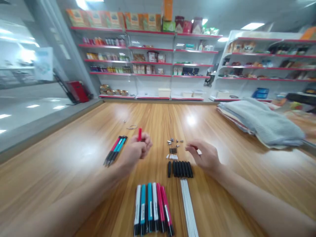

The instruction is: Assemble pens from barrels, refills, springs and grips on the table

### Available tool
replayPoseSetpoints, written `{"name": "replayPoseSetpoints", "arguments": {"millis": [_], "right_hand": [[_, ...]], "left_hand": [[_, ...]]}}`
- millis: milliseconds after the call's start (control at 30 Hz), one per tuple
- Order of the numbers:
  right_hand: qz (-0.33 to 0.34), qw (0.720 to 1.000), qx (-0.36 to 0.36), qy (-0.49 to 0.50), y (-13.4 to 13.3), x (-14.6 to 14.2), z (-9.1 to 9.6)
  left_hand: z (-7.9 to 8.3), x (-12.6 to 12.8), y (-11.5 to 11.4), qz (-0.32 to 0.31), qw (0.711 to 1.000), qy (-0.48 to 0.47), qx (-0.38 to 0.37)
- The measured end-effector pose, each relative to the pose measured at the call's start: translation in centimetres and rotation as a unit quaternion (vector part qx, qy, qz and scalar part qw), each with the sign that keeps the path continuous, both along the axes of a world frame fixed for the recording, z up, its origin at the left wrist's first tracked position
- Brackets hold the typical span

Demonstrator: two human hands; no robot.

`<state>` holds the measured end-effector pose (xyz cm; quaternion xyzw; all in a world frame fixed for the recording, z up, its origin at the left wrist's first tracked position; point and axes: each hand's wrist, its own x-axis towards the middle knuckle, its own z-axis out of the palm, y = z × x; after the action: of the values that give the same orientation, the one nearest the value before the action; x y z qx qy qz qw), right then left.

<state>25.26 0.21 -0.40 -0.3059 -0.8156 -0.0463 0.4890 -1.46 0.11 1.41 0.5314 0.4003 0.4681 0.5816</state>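
Observation:
My left hand [138,148] is closed around a red pen barrel [140,134], whose upper end sticks up out of the fist. To its left lie several assembled pens [115,150] in red, blue and black. My right hand [203,154] has its thumb and fingers curled together in a pinch; whatever they hold is too small to name. Beside it are small metal pen parts [171,141], dark springs [173,150], white plastic pieces [173,157] and a row of black grips [182,169]. Nearer me lie white, blue and red pen barrels [150,204] and white refills [189,207].
A pile of folded grey cloth [261,118] rests on the table's right side. A thin ring-shaped strip [132,127] lies beyond my left hand. Stocked shelves [150,62] stand behind the wooden table [74,184].

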Motion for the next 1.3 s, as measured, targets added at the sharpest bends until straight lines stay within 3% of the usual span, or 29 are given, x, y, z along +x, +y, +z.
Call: {"name": "replayPoseSetpoints", "arguments": {"millis": [133,233,333,433,533,633,767,900,1167,1300], "right_hand": [[-0.026,0.992,-0.076,0.098,-0.2,0.1,-0.3],[-0.001,0.987,-0.142,0.074,0.1,0.0,-0.6],[0.018,0.984,-0.166,0.067,0.4,-0.1,-0.7],[0.009,0.985,-0.149,0.089,0.3,-0.1,-0.6],[0.010,0.987,-0.132,0.090,0.0,-0.2,-0.4],[0.017,0.989,-0.121,0.081,-0.1,-0.5,-0.2],[0.019,0.992,-0.105,0.074,0.1,-0.7,-0.3],[0.030,0.991,-0.115,0.065,0.2,-0.7,-0.5],[0.053,0.979,-0.179,0.087,-0.5,-1.8,-0.5],[0.060,0.979,-0.178,0.084,-0.7,-1.9,-0.6]], "left_hand": [[-0.7,0.0,-0.5,-0.081,0.995,-0.035,-0.034],[-1.1,0.9,-0.7,-0.114,0.993,-0.007,-0.011],[-1.4,1.4,-0.8,-0.102,0.994,0.049,0.002],[-1.7,1.5,-0.8,-0.026,0.989,0.135,0.055],[-1.9,1.5,-0.6,0.070,0.946,0.270,0.166],[-1.7,1.7,-0.6,0.060,0.890,0.401,0.207],[-1.0,2.4,-0.9,0.019,0.835,0.502,0.223],[-0.5,2.7,-1.2,0.016,0.813,0.537,0.224],[-0.8,2.5,-1.2,-0.005,0.811,0.536,0.234],[-1.0,2.4,-1.2,-0.009,0.803,0.542,0.247]]}}
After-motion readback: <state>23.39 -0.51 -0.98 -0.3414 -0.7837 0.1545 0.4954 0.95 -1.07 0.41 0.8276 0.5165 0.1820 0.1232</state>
